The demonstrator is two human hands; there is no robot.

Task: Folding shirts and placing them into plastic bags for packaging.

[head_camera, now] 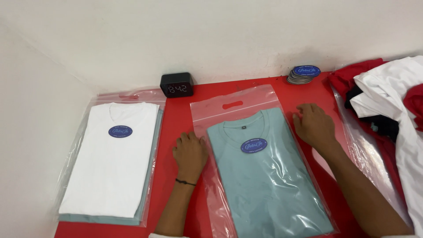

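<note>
A folded pale teal shirt lies sealed in a clear plastic bag on the red table, with a blue oval sticker on the bag near the collar. My left hand rests flat on the bag's left edge, fingers slightly spread. My right hand presses on the bag's right edge near the top. Neither hand grips anything.
A stack of bagged shirts, white one on top, lies at the left by the wall. A small black digital clock stands at the back. A pile of blue oval stickers sits behind. Loose red, white and dark garments heap at the right.
</note>
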